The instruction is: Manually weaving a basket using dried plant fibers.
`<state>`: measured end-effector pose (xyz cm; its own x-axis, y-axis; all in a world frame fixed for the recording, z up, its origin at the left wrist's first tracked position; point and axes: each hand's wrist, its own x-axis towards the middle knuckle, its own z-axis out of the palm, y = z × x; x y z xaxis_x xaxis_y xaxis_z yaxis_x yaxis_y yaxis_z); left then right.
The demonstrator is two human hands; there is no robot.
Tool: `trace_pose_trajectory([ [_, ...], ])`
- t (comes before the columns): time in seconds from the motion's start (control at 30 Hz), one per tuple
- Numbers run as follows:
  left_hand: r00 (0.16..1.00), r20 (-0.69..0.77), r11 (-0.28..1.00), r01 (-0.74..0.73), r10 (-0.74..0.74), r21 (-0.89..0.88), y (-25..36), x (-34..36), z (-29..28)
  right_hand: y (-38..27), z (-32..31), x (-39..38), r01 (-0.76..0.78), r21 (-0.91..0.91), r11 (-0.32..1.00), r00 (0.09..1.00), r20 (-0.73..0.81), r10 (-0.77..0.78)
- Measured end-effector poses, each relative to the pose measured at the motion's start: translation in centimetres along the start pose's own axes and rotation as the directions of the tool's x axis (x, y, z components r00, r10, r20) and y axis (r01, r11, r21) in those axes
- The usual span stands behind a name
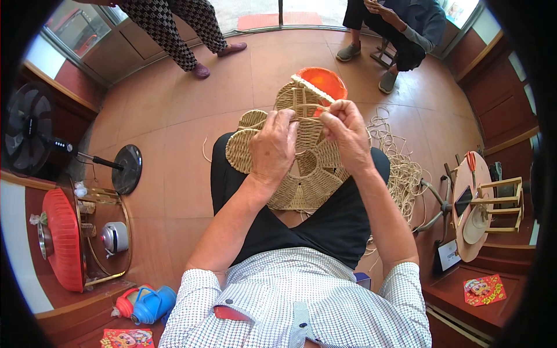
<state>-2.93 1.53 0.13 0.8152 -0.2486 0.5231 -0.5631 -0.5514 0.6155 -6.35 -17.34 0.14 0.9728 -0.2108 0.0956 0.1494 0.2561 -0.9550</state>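
A flower-shaped piece woven from tan straw cord rests across my lap, its rounded petals set around a small centre. My left hand is closed at the upper petal, fingers pinched on a strand there. Facing it, my right hand pinches the tan cord between thumb and fingers. Strands run between both hands over the open, part-woven lattice of that petal. My fingers hide the exact grip points. Just beyond the petal sits an orange basin, partly covered by it.
Loose cord lies heaped on the floor at my right. Farther right, a round table bears orange-handled scissors and a small wooden frame. A black fan stands left. Two people are ahead, one seated.
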Motion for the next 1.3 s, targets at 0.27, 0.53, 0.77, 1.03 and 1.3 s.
trace_pose_trajectory([
  [0.27,0.967,0.057,0.967,-0.251,0.249,0.033,-0.5,2.0,2.4,-7.6,-7.0,0.2,0.19,0.035,0.981,0.973,-0.142,-0.183],
  [0.53,0.985,0.151,0.954,-0.127,0.088,0.272,1.8,3.6,3.6,-15.1,1.3,-1.5,0.558,-0.029,0.829,0.828,0.082,-0.555],
  [0.77,0.933,0.356,0.993,0.008,-0.051,0.122,2.5,3.7,3.1,-7.4,0.9,-0.9,0.304,-0.448,0.841,0.948,0.056,-0.313],
  [1.03,0.824,0.529,0.912,0.356,-0.204,-0.202,2.1,2.7,2.2,-0.4,-0.4,-3.0,-0.197,-0.042,0.98,0.972,-0.137,0.189],
  [1.3,0.825,0.523,0.898,0.375,-0.211,-0.229,2.5,2.7,1.8,0.5,2.1,-0.3,-0.263,0.457,0.85,0.911,-0.172,0.374],
])
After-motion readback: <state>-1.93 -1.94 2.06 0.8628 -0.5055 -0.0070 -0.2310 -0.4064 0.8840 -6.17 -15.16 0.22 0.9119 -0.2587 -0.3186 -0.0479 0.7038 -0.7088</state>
